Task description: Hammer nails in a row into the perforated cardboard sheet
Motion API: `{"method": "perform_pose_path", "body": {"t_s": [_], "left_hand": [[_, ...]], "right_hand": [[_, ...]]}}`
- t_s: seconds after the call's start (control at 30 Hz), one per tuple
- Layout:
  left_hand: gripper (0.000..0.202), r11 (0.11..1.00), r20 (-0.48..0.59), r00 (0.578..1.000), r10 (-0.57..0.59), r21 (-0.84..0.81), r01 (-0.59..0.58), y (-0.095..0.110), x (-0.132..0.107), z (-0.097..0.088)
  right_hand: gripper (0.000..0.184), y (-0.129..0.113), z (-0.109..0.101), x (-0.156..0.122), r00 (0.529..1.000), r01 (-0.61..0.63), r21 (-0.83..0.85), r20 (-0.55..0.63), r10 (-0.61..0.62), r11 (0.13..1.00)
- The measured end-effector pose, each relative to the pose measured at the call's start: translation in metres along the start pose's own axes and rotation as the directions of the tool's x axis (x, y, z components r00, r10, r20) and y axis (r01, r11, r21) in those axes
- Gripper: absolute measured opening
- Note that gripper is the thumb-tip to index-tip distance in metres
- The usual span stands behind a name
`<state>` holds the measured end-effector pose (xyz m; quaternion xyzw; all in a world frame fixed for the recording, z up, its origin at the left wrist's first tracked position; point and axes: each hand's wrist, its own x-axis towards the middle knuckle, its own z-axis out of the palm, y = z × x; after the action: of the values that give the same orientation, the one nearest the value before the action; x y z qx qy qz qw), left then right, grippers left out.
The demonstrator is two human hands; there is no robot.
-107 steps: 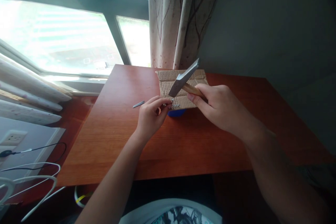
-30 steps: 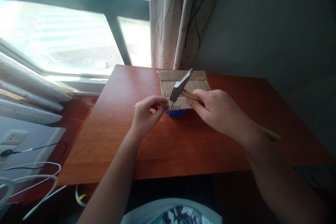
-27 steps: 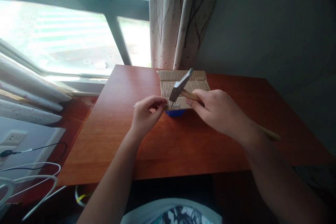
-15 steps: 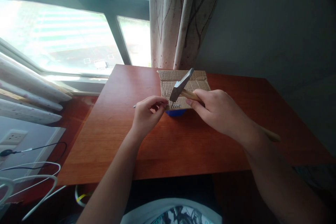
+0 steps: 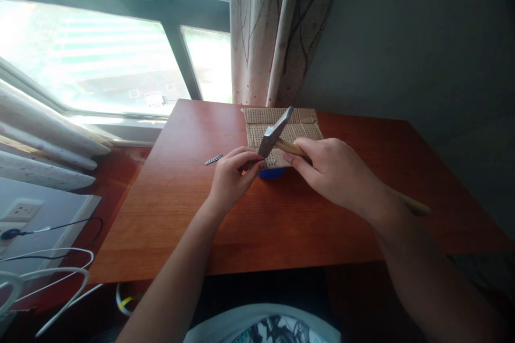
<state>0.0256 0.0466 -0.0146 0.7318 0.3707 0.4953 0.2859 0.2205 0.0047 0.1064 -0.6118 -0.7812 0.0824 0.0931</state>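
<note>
My right hand (image 5: 336, 171) is closed around the wooden handle of a hammer (image 5: 274, 134). Its metal head hangs tilted over the near left part of a tan cardboard sheet (image 5: 306, 129) dotted with small holes. Just under the head, the thumb and fingertips of my left hand (image 5: 237, 174) pinch a thin nail, mostly hidden by the fingers. Several small nails (image 5: 272, 163) stand in a row at the sheet's near edge, to the right of my left fingertips. Beneath the sheet shows a blue support (image 5: 271, 173). A few loose nails (image 5: 213, 159) lie left of my left hand.
The reddish-brown wooden table (image 5: 281, 230) carries all of this. Behind it hang a patterned curtain (image 5: 257, 32) and a window (image 5: 169, 21). White cables (image 5: 64, 273) and a wall socket (image 5: 22, 209) are at the lower left.
My left hand has shifted right, its fingertips now at the nail under the hammer head. The loose nails on the table have come into fuller view. The hammer has moved slightly left and down.
</note>
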Motion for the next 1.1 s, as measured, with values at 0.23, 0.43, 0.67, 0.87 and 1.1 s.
{"method": "perform_pose_path", "body": {"t_s": [0.23,0.43,0.67,0.87,1.1], "left_hand": [[0.005,1.0,0.011,1.0,-0.018,-0.018,0.018,-0.0008,-0.0003,0.0002],[0.007,1.0,0.013,1.0,-0.023,0.005,0.023,-0.0005,-0.0003,-0.0004],[0.006,0.999,0.011,0.999,-0.033,-0.006,0.033,0.0006,0.0,-0.0005],[0.005,0.999,0.009,1.0,-0.03,-0.019,0.03,-0.0019,-0.0009,-0.0003],[0.004,0.999,0.006,0.999,-0.039,-0.007,0.039,-0.0024,-0.001,0.0]], "right_hand": [[0.033,0.002,-0.0062,0.0006,0.996,-0.021,0.049,-0.088,0.025,0.999],[0.028,-0.0019,-0.0032,0.0006,0.999,-0.023,-0.023,0.026,0.024,0.999],[0.031,0.0011,-0.0014,-0.0008,0.999,-0.049,-0.022,-0.022,0.048,0.999],[0.028,-0.001,-0.0006,0.0001,0.998,-0.044,-0.053,0.036,0.046,0.998],[0.03,-0.0013,-0.0006,-0.0013,0.998,-0.052,-0.012,-0.021,0.052,0.999]]}}
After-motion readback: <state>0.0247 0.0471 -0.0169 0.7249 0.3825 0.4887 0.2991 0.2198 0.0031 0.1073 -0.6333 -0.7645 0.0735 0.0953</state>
